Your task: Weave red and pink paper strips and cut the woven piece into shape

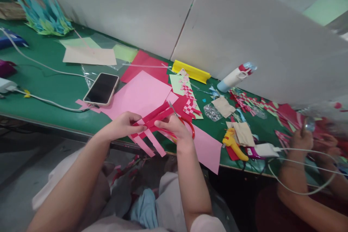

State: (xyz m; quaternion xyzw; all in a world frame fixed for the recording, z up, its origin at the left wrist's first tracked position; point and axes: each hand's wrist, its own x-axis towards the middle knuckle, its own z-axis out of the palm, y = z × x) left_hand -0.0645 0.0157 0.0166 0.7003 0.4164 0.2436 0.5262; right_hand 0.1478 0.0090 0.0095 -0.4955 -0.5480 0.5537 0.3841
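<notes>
My left hand [125, 126] pinches the left end of a woven piece of red and pink paper strips [140, 135], held over the table's front edge. Two pink strips hang down from the weave. My right hand [172, 125] grips the red strips at the right end, thumb on top. Red-handled scissors [189, 125] lie beside and partly behind my right hand, their blades pointing up and left. Beneath the hands and beyond them are a large pink sheet [141, 92] and woven red-and-pink figures [187, 94] on red and light green paper.
A phone [101, 88] lies left on the green table [57, 96], near white cables. Rightward are a yellow tray [191, 72], a bottle [236, 77], a bead bag [212, 112] and a yellow glue gun [234, 144]. Another person's hands [302, 140] work at far right.
</notes>
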